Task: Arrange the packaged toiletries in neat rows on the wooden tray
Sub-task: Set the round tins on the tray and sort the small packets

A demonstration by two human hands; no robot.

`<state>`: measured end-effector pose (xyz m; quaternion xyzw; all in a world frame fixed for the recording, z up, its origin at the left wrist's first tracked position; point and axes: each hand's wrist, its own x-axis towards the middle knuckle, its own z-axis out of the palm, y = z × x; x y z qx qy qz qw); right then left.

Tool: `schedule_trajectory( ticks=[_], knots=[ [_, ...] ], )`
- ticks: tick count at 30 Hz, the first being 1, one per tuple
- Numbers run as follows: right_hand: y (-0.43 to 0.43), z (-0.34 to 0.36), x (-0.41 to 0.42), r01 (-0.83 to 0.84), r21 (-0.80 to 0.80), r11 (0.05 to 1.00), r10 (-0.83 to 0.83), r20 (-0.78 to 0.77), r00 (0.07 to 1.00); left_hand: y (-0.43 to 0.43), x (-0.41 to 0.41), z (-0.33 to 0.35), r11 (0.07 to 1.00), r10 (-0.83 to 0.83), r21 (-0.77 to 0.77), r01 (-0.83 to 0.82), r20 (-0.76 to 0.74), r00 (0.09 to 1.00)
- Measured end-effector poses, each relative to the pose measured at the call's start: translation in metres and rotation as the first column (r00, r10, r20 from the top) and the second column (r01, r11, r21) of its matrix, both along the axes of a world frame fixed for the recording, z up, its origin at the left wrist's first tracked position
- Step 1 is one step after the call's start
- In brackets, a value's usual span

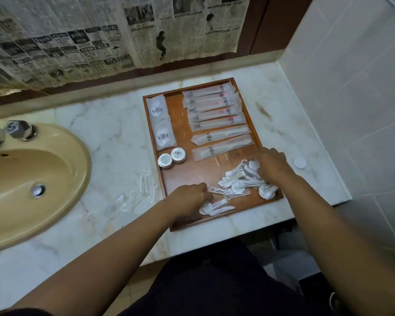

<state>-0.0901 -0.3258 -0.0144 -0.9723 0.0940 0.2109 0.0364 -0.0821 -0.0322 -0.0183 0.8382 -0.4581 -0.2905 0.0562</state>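
2 bare forearms (123, 247) reached forward; the left hand (188, 199) was curled, knuckles up; the right hand (271, 165) arched, fingers bent downward.

Marble bench (114, 133): wooden tray (178, 124) on it, clear wrappers (137, 192) left of tray, white cap (300, 162) right, sink (21, 179) inset far left.

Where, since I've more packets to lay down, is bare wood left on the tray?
Bare wood: the strip between the square sachets and the long packets, and the patch between the round soaps and the loose pile. Crowded: the near right corner.
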Motion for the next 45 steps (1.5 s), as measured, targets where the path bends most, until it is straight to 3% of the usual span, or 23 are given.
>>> schedule_trajectory(
  ticks=[2,12,15,18,22,28,37,45],
  knots=[
    [0.000,-0.004,0.000,-0.007,-0.047,0.999,0.006,-0.015,1.000,-0.001,-0.001,-0.001,1.000,-0.007,-0.005,0.007,0.019,1.000],
    [-0.005,0.016,-0.007,0.129,0.066,0.989,-0.125,-0.052,0.991,0.012,-0.002,0.010,0.993,0.087,-0.083,-0.079,0.096,0.992],
    [0.006,0.032,-0.004,0.117,0.166,0.979,-0.127,0.051,0.991,0.023,0.002,0.019,0.974,0.184,-0.149,-0.170,0.090,0.979],
    [0.033,0.046,0.002,0.087,0.400,0.912,-0.146,0.119,0.982,0.037,0.007,0.030,0.937,0.289,-0.225,-0.269,0.063,0.955],
    [0.079,0.053,0.016,-0.008,0.530,0.848,-0.109,0.189,0.976,0.057,0.013,0.040,0.853,0.463,-0.287,-0.435,0.034,0.885],
    [0.125,0.048,0.038,0.007,0.655,0.755,-0.128,0.137,0.982,0.077,0.014,0.044,0.712,0.634,-0.373,-0.595,-0.023,0.773],
    [0.129,0.040,0.059,0.033,0.658,0.752,-0.134,0.105,0.985,0.073,0.032,0.041,0.561,0.803,-0.374,-0.739,0.030,0.595],
    [0.102,0.033,0.057,0.023,0.654,0.756,-0.176,0.169,0.970,0.034,0.075,0.029,0.698,0.716,-0.296,-0.652,0.259,0.648]
  ],
)
